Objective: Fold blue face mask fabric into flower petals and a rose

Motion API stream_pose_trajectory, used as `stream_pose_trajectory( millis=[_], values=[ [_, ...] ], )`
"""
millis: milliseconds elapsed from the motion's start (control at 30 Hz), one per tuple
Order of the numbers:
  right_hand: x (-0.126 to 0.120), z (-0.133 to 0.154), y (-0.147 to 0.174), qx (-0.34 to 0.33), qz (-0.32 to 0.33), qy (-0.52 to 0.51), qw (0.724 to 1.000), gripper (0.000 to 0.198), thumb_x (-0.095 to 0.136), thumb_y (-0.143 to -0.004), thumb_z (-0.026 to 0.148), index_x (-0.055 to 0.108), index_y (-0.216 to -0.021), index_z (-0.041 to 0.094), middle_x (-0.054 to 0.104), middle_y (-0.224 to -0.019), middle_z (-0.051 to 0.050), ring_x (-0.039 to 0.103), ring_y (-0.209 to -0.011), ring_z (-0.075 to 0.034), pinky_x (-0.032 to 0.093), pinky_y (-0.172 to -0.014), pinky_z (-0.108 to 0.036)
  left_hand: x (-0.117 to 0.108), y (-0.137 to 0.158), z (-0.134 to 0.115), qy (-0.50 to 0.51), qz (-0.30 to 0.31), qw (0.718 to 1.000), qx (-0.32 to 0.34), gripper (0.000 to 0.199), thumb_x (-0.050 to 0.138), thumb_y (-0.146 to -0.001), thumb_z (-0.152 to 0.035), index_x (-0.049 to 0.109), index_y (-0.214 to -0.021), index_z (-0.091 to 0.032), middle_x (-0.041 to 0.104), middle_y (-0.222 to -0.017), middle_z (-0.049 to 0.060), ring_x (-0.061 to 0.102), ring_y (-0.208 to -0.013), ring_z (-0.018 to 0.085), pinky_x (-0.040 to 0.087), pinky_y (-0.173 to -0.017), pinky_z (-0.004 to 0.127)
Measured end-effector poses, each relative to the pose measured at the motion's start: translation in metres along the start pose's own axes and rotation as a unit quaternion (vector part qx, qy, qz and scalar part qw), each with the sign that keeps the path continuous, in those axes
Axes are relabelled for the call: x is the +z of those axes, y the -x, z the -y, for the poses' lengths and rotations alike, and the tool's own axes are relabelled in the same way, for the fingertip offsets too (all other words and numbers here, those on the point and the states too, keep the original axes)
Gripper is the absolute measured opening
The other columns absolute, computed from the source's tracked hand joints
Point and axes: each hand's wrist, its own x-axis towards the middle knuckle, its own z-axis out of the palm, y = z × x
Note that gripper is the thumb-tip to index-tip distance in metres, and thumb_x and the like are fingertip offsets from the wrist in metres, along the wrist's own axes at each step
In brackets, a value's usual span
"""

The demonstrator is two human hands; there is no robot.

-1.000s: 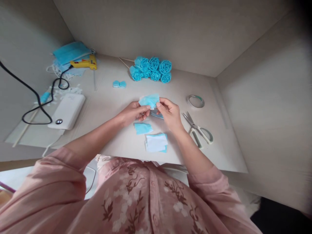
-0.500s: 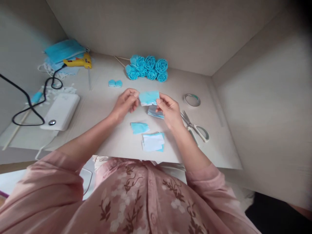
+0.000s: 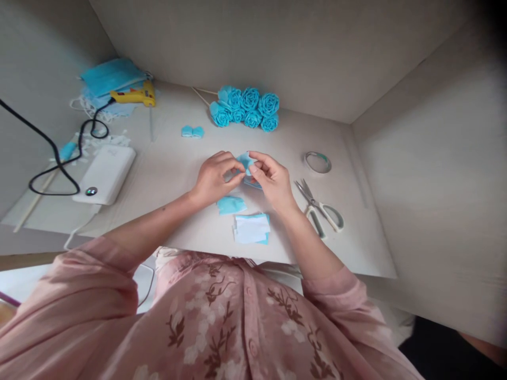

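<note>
Between my two hands is a small blue fabric piece [image 3: 244, 160], partly covered by fingers. My left hand [image 3: 217, 177] pinches its left side, and my right hand [image 3: 273, 178] grips its right side with thumb and fingers. Just beneath them, a stack of cut blue pieces [image 3: 252, 182] is mostly hidden. Closer to my body lie a single blue piece [image 3: 231, 205] and a small pile of white and blue pieces [image 3: 252, 228]. A folded blue piece shaped like a bow [image 3: 192, 132] rests farther back on the left.
Blue fabric roses [image 3: 250, 107] on sticks lie at the back. Scissors [image 3: 319, 206] and a tape roll [image 3: 317, 162] are on the right. To the left are a yellow glue gun [image 3: 137, 95], face masks [image 3: 113, 78], a white power bank [image 3: 106, 174] and a black cable [image 3: 51, 140].
My left hand has moved right and now pinches the blue piece beside my right hand. The piece, flat and spread out before, now looks folded or gathered. The whole view has shifted slightly.
</note>
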Motion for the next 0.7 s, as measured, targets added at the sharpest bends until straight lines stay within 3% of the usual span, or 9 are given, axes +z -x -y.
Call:
stream_pose_trajectory(
  millis=[200,333,500,700],
  values=[
    [0.0008,0.0014,0.0013,0.0,0.012,-0.005,1.0,0.05,0.065,-0.085,0.062,0.069,-0.121,0.027,0.067,-0.092,-0.002,0.063,-0.079,-0.015,0.059,-0.075,-0.031,-0.0001,0.0005,-0.0011,0.032,-0.011,0.999,-0.02,0.01,0.061,-0.082,-0.023,0.066,-0.075,-0.019,0.061,-0.073,0.003,0.056,-0.072,0.016,0.042,-0.071,0.029],
    [0.0014,-0.0022,0.0007,-0.012,0.019,-0.005,1.0,0.053,0.071,-0.081,0.06,0.069,-0.122,0.027,0.066,-0.094,-0.002,0.062,-0.081,-0.015,0.059,-0.076,-0.03,0.0002,-0.0001,-0.0032,0.087,-0.012,0.993,-0.079,0.01,0.063,-0.079,-0.026,0.066,-0.074,-0.018,0.06,-0.071,0.001,0.051,-0.066,0.013,0.039,-0.065,0.026],
    [-0.0001,-0.0053,-0.0003,-0.028,0.021,0.019,0.999,0.053,0.068,-0.083,0.06,0.069,-0.125,0.027,0.066,-0.097,-0.002,0.061,-0.082,-0.015,0.057,-0.076,-0.03,-0.0001,0.0,-0.0042,0.205,0.035,0.962,-0.178,0.015,0.066,-0.076,-0.031,0.064,-0.075,-0.017,0.062,-0.071,0.0,0.049,-0.064,0.011,0.039,-0.063,0.025],
    [-0.0033,-0.003,-0.0015,-0.04,0.014,0.058,0.997,0.05,0.065,-0.086,0.057,0.068,-0.126,0.027,0.068,-0.098,-0.002,0.06,-0.081,-0.014,0.056,-0.075,-0.029,-0.0003,-0.0012,0.0002,0.304,0.024,0.931,-0.202,0.02,0.072,-0.072,-0.033,0.062,-0.073,-0.017,0.06,-0.07,0.0,0.053,-0.065,0.01,0.042,-0.065,0.024]
  ],
)
